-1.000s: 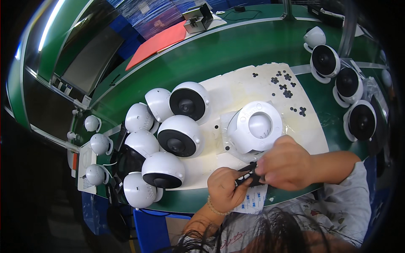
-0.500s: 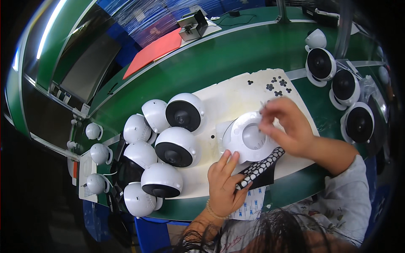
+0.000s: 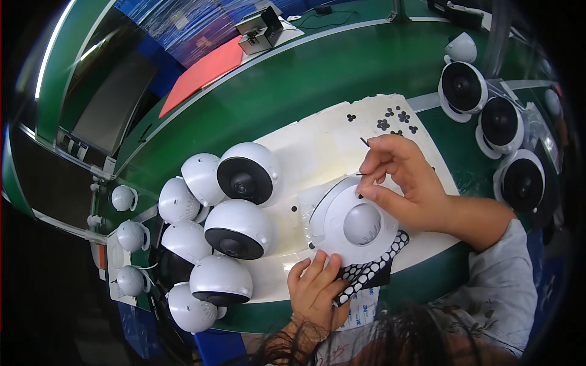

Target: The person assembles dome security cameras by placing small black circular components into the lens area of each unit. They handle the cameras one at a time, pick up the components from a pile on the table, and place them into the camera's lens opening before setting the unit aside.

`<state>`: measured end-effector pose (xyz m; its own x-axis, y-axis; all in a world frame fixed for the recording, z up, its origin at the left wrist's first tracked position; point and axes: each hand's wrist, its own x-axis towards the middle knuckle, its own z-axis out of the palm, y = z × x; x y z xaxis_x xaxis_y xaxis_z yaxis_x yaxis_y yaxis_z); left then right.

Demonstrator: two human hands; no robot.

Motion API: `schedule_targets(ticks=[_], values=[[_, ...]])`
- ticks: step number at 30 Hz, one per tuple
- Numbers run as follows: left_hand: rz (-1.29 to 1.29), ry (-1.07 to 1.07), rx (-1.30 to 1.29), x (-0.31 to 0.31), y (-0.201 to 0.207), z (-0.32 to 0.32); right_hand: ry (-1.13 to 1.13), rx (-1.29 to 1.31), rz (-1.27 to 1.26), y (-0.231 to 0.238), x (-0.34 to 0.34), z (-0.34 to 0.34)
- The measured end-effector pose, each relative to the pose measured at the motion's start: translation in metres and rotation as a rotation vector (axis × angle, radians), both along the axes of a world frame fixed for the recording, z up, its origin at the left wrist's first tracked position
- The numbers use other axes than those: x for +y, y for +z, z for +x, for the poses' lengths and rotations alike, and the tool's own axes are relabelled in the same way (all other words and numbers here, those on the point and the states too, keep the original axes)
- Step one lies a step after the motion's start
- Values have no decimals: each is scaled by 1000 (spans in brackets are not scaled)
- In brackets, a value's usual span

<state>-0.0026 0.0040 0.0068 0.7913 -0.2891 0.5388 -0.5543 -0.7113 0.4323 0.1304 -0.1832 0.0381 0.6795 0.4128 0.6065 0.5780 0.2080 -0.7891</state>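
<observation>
A white round camera (image 3: 329, 215) lies on the pale sheet with its ring-shaped base (image 3: 343, 243) facing up. My left hand (image 3: 314, 290) rests its fingertips at the base's near left edge. Its thumb side grips a curled black strip of round white pads (image 3: 373, 268). My right hand (image 3: 406, 177) is over the base's far right side, thumb and fingers pinched. A thin dark tool (image 3: 364, 141) juts out beside those fingers, mostly hidden. By the right thumb tip a small black dot (image 3: 360, 196) shows on the base; another black dot (image 3: 312, 245) is near its left edge.
Several white cameras with black fronts (image 3: 238, 235) crowd the left of the pale work sheet (image 3: 305, 131). More cameras (image 3: 499, 122) stand along the right. Loose black pads (image 3: 383, 124) lie at the sheet's far end. A metal box (image 3: 259, 30) and red board (image 3: 201, 76) are at the back.
The view has shifted a little. My right hand has come down nearer the base, its fingers now pinched close to it. The camera's base has turned or tilted slightly; my left hand stays at its edge.
</observation>
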Motion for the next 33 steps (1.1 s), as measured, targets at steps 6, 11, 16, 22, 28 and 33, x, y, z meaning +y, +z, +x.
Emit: schedule_targets(ticks=[6, 11, 16, 22, 28, 33], values=[[26, -3, -3, -2, 5, 1, -155, -207, -103, -4, -2, -2], [29, -2, -11, -2, 6, 0, -270, -658, -238, -2, -5, 4], [24, 6, -28, -2, 6, 2, -213, -872, -257, 2, -8, 6], [1, -6, -5, 0, 0, 1, -279, -913, -287, 2, -6, 3], [14, -3, -4, 1, -1, 1, -333, -858, -451, 27, -11, -12], [9, 7, -35, -2, 3, 2, -221, -371, -187, 18, -6, -7]])
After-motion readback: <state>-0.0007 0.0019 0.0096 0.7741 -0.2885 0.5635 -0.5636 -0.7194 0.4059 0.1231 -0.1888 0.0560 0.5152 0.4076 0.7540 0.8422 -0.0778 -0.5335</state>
